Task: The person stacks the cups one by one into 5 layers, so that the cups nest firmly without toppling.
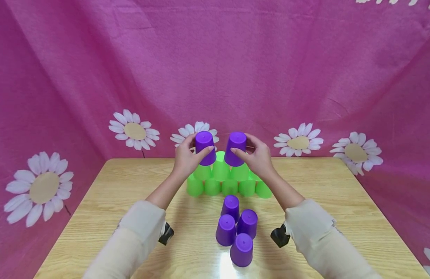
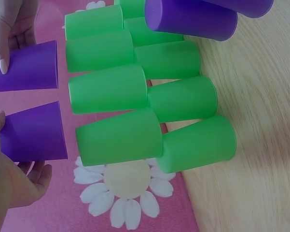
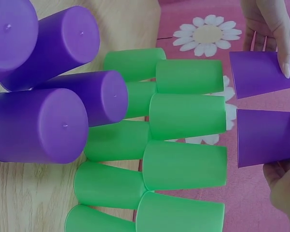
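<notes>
High over a double row of green cups, my left hand [image 1: 187,158] grips an upside-down purple cup [image 1: 205,145], thumb on the near side and fingers behind. Level with it, my right hand [image 1: 259,158] holds a second purple cup [image 1: 237,143] the same way. A narrow gap separates these two cups, also seen in the left wrist view as the left hand's cup [image 2: 34,133] and the right hand's cup [image 2: 29,67]. Beneath them, the upper-row green cups [image 1: 221,170] rest upside down across the lower-row green cups [image 1: 230,187], partly hidden by the hands.
Several purple cups [image 1: 243,250] stand upside down in a cluster on the wooden table [image 1: 323,217], between my forearms and nearer than the green cups. Behind the table hangs a pink cloth [image 1: 215,77] printed with white flowers. A black wrist device [image 1: 280,236] sits under the right sleeve.
</notes>
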{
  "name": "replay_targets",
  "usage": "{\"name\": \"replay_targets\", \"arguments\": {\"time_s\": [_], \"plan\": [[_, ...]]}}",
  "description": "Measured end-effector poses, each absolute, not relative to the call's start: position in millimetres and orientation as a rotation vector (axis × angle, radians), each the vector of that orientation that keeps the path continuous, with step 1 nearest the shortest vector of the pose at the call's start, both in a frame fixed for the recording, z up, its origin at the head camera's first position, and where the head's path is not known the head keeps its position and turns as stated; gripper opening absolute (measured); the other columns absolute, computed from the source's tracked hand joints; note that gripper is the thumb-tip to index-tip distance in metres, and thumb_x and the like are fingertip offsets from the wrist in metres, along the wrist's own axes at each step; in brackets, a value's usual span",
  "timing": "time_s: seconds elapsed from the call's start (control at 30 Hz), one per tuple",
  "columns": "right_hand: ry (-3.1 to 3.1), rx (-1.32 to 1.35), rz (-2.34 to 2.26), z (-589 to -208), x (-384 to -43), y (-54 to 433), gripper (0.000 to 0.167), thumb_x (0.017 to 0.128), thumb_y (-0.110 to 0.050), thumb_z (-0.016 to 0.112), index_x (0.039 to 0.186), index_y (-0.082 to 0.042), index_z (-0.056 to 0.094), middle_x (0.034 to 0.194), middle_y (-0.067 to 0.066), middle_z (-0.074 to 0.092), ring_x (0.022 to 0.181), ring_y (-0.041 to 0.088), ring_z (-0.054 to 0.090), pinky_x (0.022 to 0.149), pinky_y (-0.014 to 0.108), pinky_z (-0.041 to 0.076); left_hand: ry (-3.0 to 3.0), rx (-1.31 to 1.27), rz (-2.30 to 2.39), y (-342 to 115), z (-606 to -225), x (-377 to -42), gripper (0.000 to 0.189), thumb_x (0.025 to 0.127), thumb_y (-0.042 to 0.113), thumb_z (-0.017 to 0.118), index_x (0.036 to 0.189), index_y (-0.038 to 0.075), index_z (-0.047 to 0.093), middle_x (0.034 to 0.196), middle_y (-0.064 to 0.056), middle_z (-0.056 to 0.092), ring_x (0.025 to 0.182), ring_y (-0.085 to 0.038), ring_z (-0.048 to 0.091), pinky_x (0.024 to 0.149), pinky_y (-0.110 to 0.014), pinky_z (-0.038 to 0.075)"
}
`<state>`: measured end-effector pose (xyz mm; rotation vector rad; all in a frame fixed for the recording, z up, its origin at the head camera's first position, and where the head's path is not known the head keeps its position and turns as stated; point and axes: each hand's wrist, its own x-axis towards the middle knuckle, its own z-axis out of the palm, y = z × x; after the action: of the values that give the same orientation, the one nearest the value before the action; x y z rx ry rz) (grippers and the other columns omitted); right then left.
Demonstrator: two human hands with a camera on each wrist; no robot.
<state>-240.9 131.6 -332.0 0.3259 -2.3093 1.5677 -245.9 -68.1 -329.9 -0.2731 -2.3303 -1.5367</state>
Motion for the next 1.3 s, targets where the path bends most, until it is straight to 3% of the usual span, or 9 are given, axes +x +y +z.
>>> {"name": "replay_targets", "arguments": {"time_s": [1.3], "plan": [[-2.393,0.226,1.576,-330,-264,126,0.055,0.081,-0.010,0.069,0.130,0.004,0.048,0.119,0.027,0.059,0.109,0.037,0.060,0.095,0.041,0.050,-2.386,-0.255,-1.520,-57,-333,-266,0.052,0.079,0.018,0.073,0.123,-0.001,0.055,0.109,-0.022,0.065,0.101,-0.032,0.061,0.090,-0.043,0.050]]}}
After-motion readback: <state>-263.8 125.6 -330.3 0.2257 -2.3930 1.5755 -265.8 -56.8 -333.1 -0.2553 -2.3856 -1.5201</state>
